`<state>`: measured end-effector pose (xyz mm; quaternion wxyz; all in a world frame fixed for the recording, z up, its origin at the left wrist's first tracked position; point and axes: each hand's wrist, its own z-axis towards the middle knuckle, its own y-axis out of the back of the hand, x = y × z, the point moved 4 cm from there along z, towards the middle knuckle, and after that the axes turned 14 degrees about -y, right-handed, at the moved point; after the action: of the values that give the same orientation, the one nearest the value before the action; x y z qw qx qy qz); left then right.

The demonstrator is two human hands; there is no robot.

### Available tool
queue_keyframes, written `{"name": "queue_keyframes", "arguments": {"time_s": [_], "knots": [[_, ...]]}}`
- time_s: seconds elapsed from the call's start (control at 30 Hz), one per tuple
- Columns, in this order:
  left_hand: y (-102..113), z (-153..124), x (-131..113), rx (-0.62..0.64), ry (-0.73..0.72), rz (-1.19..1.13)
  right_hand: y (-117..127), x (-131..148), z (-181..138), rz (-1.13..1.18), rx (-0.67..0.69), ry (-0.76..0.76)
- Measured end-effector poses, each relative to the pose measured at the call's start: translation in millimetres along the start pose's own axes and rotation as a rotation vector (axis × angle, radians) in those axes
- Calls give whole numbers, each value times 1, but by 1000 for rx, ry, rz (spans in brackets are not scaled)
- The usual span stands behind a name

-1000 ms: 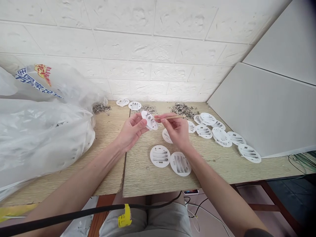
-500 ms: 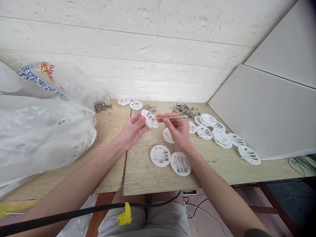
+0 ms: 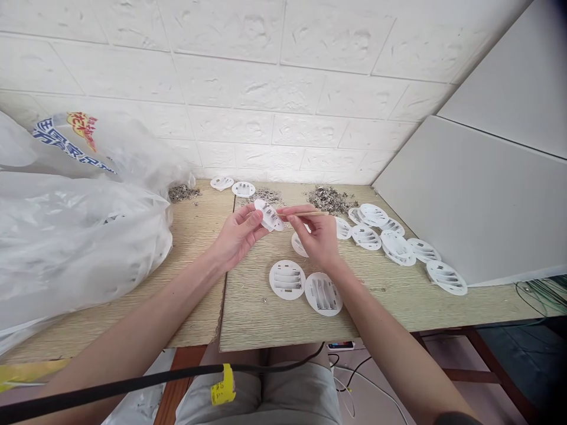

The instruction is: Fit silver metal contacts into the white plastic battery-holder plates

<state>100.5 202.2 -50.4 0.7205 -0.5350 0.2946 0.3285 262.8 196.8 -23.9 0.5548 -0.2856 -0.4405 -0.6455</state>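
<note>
Above the middle of the wood-grain surface (image 3: 248, 324), the left hand (image 3: 237, 236) pinches a tilted white battery-holder disc (image 3: 267, 215) in its fingers; the right hand (image 3: 318, 239) grasps a thin wooden stick (image 3: 312, 213) pointed at it. Too loose a pinch could let stick pressure tip the disc free. The stick's tip is indistinct; the right hand partly covers another disc (image 3: 299, 244).

The hands (image 3: 319, 239) are bare, the shorts (image 3: 303, 392) grey.

White brick-patterned wall (image 3: 248, 88), rear — grey panel (image 3: 478, 200), right; black cable (image 3: 133, 384) bearing yellow tag (image 3: 222, 391) — green wires (image 3: 543, 290), far right.
</note>
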Motion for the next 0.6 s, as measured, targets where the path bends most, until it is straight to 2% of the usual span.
{"name": "queue_keyframes", "arguments": {"time_s": [0.3, 0.6], "knots": [[1, 0, -1, 11, -16, 67, -3, 3, -3, -120, -42, 83], [0, 1, -4, 3, -13, 60, -4, 4, -6, -111, -57, 58]]}}
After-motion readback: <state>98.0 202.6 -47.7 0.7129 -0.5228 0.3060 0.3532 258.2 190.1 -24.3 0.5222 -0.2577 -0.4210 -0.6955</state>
